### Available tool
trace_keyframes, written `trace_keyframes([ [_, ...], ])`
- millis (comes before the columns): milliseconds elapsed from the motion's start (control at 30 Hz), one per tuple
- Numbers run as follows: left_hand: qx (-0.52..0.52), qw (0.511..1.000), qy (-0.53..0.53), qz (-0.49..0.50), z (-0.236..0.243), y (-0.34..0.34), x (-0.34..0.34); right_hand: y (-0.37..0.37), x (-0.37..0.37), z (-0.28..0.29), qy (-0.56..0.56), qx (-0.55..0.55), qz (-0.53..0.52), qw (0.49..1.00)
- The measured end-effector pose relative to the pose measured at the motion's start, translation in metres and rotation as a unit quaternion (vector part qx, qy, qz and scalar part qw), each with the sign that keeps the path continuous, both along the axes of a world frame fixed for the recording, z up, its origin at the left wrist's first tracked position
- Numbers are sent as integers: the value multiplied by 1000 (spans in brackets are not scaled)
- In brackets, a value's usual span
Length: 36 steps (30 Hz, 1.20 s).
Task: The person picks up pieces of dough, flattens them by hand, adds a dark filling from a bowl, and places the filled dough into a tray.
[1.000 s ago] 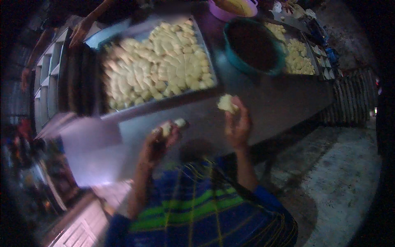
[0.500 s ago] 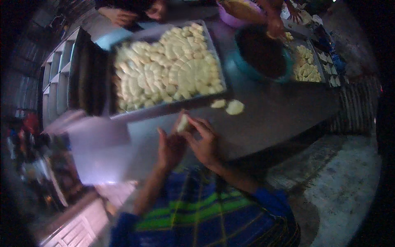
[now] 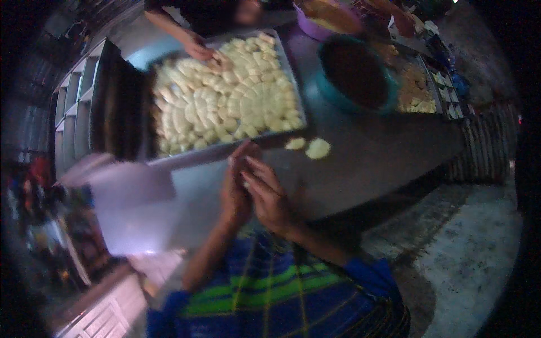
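**Left hand [image 3: 235, 188] and right hand [image 3: 269, 197] pressed palm to palm, fingers nearly straight; contents hidden**

Grip: the two hands meet in front of the body, just short of the near edge of the tray [image 3: 293, 73]. Whether a piece of dough sits between the palms is not discernible from this angle.

Next out: two loose pieces on the table, a larger flat round [image 3: 318, 149] and a smaller flat piece [image 3: 295, 143], just beside each other. Both lie outside the tray, near its right corner, and look pressed thin.

Beyond: tray crowded with pale dough pieces [image 3: 259, 107], partly set in curved rows, with small rounded lumps along the near side. Judgement: the portioning looks well advanced, since few gaps show among the pieces. Left over, as far as visible: the two flat pieces, plus anything between the palms. Total count not determinable.

Across the tray: a co-worker's hand [image 3: 200, 49] reaches in over the pieces at the far side; contact unclear.

Right of the tray: teal basin [image 3: 328, 89], its inside dark, contents unidentified. Behind it, a purple basin [image 3: 310, 25] holding something yellowish. Farther right, a second batch of dough [image 3: 422, 106], partly visible; the brown area next to it is too blurred to identify.
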State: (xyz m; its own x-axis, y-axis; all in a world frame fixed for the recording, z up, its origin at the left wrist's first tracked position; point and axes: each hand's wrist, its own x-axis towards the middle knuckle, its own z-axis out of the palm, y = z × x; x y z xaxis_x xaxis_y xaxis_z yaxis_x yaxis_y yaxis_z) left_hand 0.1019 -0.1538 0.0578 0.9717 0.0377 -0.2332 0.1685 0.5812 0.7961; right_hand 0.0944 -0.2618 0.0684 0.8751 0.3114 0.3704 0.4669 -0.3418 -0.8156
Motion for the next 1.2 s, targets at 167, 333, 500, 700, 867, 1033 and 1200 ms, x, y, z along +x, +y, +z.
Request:
trace_keyframes([
  [167,-197,972,82,-95,19,8,-2,-15,4,0,-12,-13,21,1000],
  [333,223,973,-13,63,31,3,-2,-25,12,-8,272,193,-33,942],
  [500,654,662,-365,40,31,-4,-10,-30,-2,-19,295,330,77,893],
  [700,469,788,-399,2,21,-16,-5,-55,2,-10,298,290,209,885],
  [867,184,938,-250,-156,28,-34,12,-73,5,-13,306,343,131,879],
  [1033,151,980,-83,-98,16,-19,14,-163,80,3,293,578,64,759],
  [1200,190,981,41,9,-16,36,-6,-265,208,50,122,9,-46,991],
])
